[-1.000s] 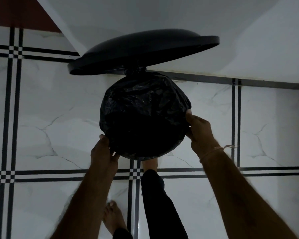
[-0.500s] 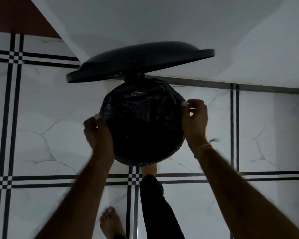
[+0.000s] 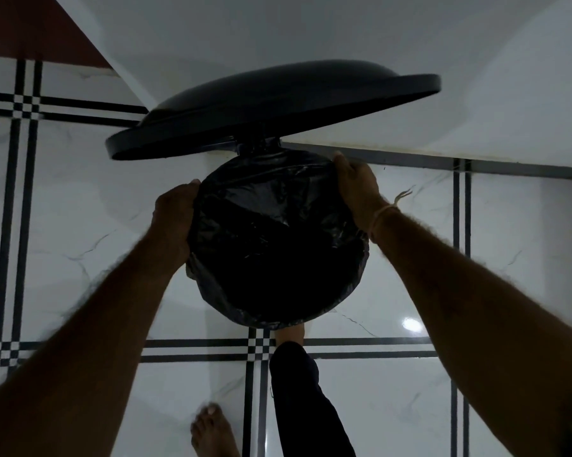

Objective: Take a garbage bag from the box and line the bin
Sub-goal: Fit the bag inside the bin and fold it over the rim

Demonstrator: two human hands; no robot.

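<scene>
1. Dim light. Round bin on the tiled floor, against the white wall. Only its mouth and rim show from above.
2. Black garbage bag sits in the bin, its edge folded out over the rim all round, crinkled and glossy.
3. Lid stands open, tilted up on its hinge at the far side, beyond both hands.
4. Left hand at the rim's left side. Its fingers curl over the bag edge, pressed together against the plastic; the tips are hidden by the bag, so the exact pinch cannot be told.
5. Right hand at the rim's far right, close under the lid. Its fingers are closed on the bag's folded edge, thumb on top.
6. The bag's mouth lies between the two sets of fingers, stretched across the opening.
7. Pale thread band on the right wrist, loose end sticking out.
8. One bare foot on the floor, well nearer the person than the fingers. A dark trouser leg runs to the bin's near base, the other foot just touching or under its edge.
</scene>
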